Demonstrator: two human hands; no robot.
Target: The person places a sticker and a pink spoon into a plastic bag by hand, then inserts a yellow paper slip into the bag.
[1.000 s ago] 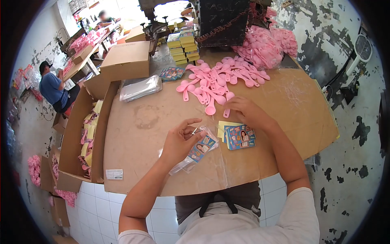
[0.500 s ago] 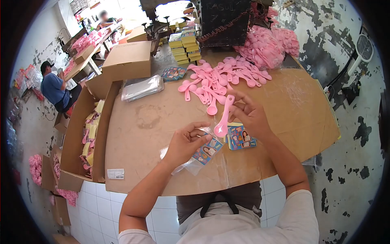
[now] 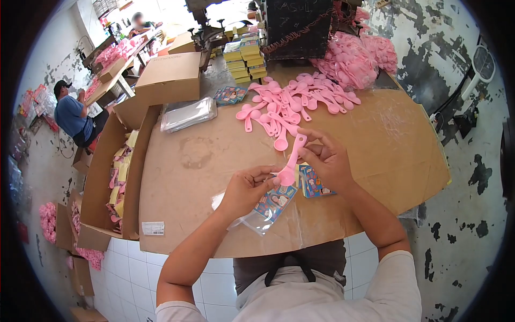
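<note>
My right hand [image 3: 327, 161] pinches a pink plastic spoon [image 3: 292, 163] by its handle, bowl end down. Between the thumb and fingers of my left hand [image 3: 248, 188] is a clear plastic bag [image 3: 261, 227] with a blue printed card [image 3: 275, 202] inside it. The spoon's bowl is right at the bag's upper edge, beside my left fingertips. Partly behind my right hand, a small stack of the same cards [image 3: 313, 185] lies on the cardboard-covered table [image 3: 188, 214]. A heap of pink spoons [image 3: 292, 102] spreads just beyond my hands.
A pack of clear bags [image 3: 189, 115] and more cards [image 3: 230, 95] lie at the back left. Card stacks [image 3: 245, 56] stand behind. An open carton [image 3: 120, 177] with packed items borders the table's left side; a closed box [image 3: 168, 78] sits near it. Another person [image 3: 75, 115] sits at far left.
My right hand has brought the spoon slightly down and left to the bag's upper edge. My left hand still holds the bag, its lower end now a little lower.
</note>
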